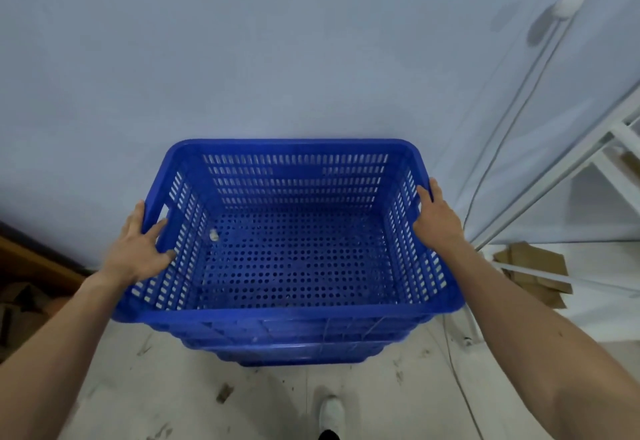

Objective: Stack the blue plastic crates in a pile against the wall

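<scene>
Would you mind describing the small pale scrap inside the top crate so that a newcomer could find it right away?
Start at the pale wall and drop to the blue crate held against it by the left hand and right hand. On the crate's perforated floor, near the left side wall, lies a small pale scrap. It is the one light speck on an otherwise all-blue bottom.

The top crate [287, 232] hides most of the pile under it; only rims [298, 349] peek out below, too crowded to count. My left hand [138, 249] shows its fingertips blurred, my right hand [438, 218] hides its fingers behind the wall. My shoe [330, 413] runs off the bottom edge. The white frame [616, 149] is cut off at right.
</scene>
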`<control>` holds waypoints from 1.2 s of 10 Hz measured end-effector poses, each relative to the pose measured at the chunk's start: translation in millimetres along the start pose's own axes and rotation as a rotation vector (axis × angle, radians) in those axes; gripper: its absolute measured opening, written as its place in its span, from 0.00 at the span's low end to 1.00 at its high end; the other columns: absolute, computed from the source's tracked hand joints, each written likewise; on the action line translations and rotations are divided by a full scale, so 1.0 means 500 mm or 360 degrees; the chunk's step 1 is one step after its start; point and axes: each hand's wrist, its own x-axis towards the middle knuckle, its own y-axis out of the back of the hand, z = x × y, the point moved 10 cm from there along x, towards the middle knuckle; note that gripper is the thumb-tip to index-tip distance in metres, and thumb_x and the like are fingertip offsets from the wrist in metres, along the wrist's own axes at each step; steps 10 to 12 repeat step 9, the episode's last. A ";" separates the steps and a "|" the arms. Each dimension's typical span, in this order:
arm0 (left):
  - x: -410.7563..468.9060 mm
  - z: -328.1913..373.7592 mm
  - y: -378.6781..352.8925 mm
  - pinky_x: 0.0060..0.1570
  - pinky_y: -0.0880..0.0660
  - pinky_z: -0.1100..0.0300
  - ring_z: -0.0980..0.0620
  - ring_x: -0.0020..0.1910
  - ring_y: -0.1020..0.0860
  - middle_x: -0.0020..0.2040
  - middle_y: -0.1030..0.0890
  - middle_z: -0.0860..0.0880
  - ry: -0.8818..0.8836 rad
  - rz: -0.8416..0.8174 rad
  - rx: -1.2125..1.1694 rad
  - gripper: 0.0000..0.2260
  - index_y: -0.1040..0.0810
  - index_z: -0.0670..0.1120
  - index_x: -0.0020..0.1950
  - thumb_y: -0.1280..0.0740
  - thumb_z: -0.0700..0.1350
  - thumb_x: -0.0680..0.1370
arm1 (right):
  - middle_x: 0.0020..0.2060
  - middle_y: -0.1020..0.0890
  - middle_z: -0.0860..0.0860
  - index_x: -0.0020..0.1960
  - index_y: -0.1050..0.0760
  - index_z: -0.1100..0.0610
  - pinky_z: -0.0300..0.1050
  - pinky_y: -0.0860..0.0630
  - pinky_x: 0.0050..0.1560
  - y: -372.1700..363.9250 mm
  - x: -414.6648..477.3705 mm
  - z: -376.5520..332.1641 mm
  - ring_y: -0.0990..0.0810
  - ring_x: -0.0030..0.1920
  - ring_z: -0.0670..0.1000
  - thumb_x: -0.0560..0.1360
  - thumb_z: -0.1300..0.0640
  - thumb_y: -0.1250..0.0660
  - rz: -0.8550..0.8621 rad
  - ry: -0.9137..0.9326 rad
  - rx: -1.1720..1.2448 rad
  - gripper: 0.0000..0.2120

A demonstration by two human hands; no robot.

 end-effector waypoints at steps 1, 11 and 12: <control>-0.022 -0.002 -0.001 0.77 0.45 0.42 0.44 0.80 0.58 0.82 0.62 0.47 -0.0021 0.0073 0.0045 0.37 0.40 0.51 0.80 0.34 0.62 0.75 | 0.80 0.53 0.51 0.78 0.47 0.52 0.53 0.23 0.52 0.001 0.004 -0.001 0.25 0.62 0.62 0.74 0.58 0.37 -0.0004 0.0002 0.0030 0.35; -0.399 0.021 -0.044 0.79 0.53 0.48 0.50 0.81 0.57 0.83 0.55 0.48 -0.0290 0.0038 -0.0215 0.41 0.51 0.46 0.82 0.52 0.71 0.77 | 0.64 0.24 0.55 0.70 0.27 0.55 0.53 0.30 0.67 0.033 -0.493 -0.188 0.27 0.66 0.56 0.81 0.41 0.44 0.0034 0.0227 0.0126 0.24; -0.399 0.021 -0.044 0.79 0.53 0.48 0.50 0.81 0.57 0.83 0.55 0.48 -0.0290 0.0038 -0.0215 0.41 0.51 0.46 0.82 0.52 0.71 0.77 | 0.64 0.24 0.55 0.70 0.27 0.55 0.53 0.30 0.67 0.033 -0.493 -0.188 0.27 0.66 0.56 0.81 0.41 0.44 0.0034 0.0227 0.0126 0.24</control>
